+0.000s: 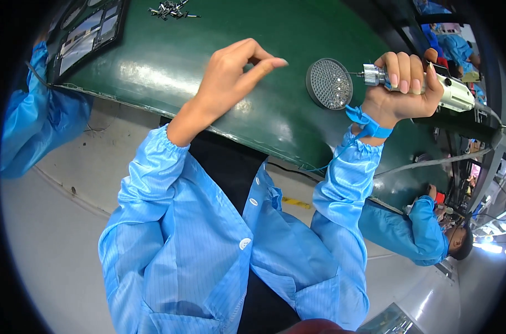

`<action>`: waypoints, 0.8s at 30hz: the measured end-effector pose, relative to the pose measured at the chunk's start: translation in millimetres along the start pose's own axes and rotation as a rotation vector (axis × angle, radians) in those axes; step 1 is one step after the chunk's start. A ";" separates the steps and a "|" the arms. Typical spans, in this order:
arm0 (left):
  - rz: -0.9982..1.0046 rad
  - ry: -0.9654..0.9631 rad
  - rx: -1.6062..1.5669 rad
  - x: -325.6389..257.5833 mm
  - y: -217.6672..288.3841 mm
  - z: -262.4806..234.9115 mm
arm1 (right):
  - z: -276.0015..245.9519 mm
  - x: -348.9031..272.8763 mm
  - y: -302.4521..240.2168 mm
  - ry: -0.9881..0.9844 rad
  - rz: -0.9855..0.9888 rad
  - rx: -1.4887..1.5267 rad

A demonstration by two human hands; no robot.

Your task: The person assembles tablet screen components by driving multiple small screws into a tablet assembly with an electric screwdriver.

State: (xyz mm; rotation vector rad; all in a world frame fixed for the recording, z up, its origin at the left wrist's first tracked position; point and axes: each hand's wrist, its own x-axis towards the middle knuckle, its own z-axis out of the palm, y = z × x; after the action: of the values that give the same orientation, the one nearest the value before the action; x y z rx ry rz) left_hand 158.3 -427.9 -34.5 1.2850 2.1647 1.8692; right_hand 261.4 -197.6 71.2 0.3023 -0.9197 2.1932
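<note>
My right hand (403, 83) is wrapped round a white electric screwdriver (453, 94), its silver collar and thin bit pointing left. The bit's tip is over or at the edge of a round dark dish (313, 92), whose perforated face holds several small shiny pieces, apparently screws. Whether the bit touches one cannot be made out. To the left of the dish hovers my left hand (233, 72), thumb and forefinger pinched together and the other fingers curled. Anything between those fingertips is too small or hidden to name. A blue wrist strap (375, 129) circles my right wrist.
The green tabletop (169, 44) carries a small heap of dark and silver metal parts (170, 9) at the back. A black-framed panel (89, 42) stands far left near a co-worker's blue sleeve (38, 117). Grey cable (431, 162) crosses the right side, near another seated person (425, 234).
</note>
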 end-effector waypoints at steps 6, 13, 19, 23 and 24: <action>-0.285 -0.407 -0.691 34.3 30.1 18.5 | 24.1 9.8 6.6 -0.057 0.048 0.083; -0.326 -0.625 -0.871 39.7 22.8 42.1 | 7.2 -15.6 16.9 -0.080 0.043 0.057; -0.375 -0.798 -0.595 39.5 -7.5 27.5 | 7.3 -33.4 17.1 -0.018 0.084 -0.207; -0.334 -0.569 -0.297 87.1 14.1 -8.6 | -19.8 -29.7 -2.3 0.127 0.024 -0.555; -0.217 -0.513 -0.330 111.1 30.8 -17.8 | -29.2 -28.1 -5.5 0.190 0.012 -0.655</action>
State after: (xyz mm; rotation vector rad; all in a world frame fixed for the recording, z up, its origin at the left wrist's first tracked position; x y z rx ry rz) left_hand 93.1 -380.7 50.0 1.2293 1.5893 1.5171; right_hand 286.9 -189.8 40.2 -0.2209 -1.4541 1.7671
